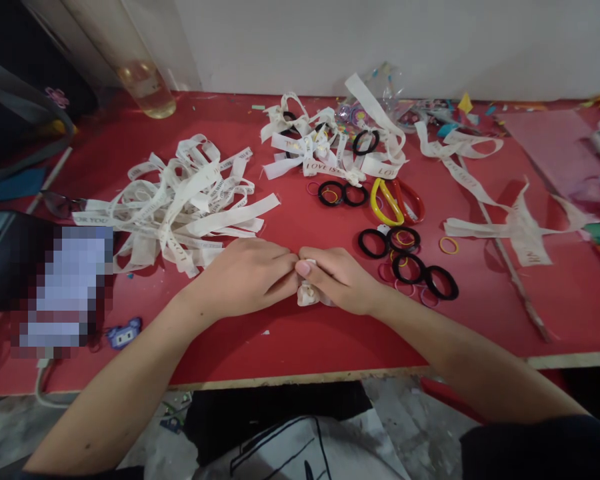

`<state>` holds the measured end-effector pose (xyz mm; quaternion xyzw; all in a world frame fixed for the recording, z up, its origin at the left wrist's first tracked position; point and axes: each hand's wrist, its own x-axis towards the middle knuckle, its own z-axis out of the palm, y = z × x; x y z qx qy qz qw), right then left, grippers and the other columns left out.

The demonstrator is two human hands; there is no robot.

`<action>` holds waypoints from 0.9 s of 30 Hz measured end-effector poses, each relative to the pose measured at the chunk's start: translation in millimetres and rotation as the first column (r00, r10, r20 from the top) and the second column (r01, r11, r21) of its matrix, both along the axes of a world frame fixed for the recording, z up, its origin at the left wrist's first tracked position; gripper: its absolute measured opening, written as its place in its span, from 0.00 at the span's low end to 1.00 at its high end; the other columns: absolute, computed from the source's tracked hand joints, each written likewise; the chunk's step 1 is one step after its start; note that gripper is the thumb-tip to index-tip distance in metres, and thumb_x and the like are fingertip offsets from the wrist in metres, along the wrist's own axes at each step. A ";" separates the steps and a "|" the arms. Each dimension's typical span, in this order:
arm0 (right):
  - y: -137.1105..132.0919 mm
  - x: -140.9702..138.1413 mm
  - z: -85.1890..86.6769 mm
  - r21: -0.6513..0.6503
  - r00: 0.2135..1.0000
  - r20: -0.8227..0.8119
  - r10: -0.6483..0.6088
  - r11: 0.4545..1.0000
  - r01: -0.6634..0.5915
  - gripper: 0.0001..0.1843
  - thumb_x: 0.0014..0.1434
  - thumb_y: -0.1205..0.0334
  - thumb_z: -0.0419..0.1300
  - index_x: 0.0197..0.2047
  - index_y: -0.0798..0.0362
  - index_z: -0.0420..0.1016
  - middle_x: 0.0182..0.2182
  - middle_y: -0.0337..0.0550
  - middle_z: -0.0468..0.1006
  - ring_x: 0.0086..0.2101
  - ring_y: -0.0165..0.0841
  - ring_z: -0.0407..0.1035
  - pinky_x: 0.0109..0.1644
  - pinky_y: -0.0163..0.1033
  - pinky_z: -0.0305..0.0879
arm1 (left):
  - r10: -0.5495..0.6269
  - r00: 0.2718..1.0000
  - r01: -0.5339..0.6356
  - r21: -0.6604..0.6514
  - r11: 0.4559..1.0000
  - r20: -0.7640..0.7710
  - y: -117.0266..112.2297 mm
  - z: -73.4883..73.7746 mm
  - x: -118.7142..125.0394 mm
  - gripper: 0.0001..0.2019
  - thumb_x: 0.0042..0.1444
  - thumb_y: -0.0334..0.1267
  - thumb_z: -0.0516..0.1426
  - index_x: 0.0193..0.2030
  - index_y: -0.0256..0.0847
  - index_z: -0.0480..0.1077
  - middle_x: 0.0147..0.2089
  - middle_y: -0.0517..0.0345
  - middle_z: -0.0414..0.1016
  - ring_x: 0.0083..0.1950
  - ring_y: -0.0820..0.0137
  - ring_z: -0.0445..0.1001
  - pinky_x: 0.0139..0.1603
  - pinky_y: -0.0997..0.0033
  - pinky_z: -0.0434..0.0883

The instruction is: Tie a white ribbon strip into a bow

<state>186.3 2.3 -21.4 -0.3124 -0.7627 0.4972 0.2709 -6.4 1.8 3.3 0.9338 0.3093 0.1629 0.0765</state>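
Near the front of the red table, my left hand and my right hand meet, fingers closed. Between them shows a bunched piece of white ribbon, its lower part sticking out under my right thumb. Both hands pinch it, though the left fingertips are partly hidden. Just right of my right hand lie several black hair ties and small coloured rubber bands. Behind them are scissors with yellow and red handles. A heap of printed white ribbon strips lies beyond my left hand.
Ribbon bows with black hair ties lie at the back. Loose ribbon and a thin stick are at right. On the left are a blurred phone with a cable, a blue trinket and a bottle. The table edge runs in front.
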 end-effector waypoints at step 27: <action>1.3 0.6 -0.8 0.108 0.999 0.052 0.003 0.994 -0.009 0.18 0.69 0.56 0.47 0.27 0.51 0.53 0.17 0.29 0.56 0.19 0.21 0.52 0.23 0.29 0.50 | 0.019 0.999 -0.015 0.081 0.997 -0.046 -1.3 0.4 0.7 0.16 0.63 0.34 0.46 0.25 0.38 0.66 0.23 0.60 0.68 0.23 0.73 0.65 0.26 0.70 0.57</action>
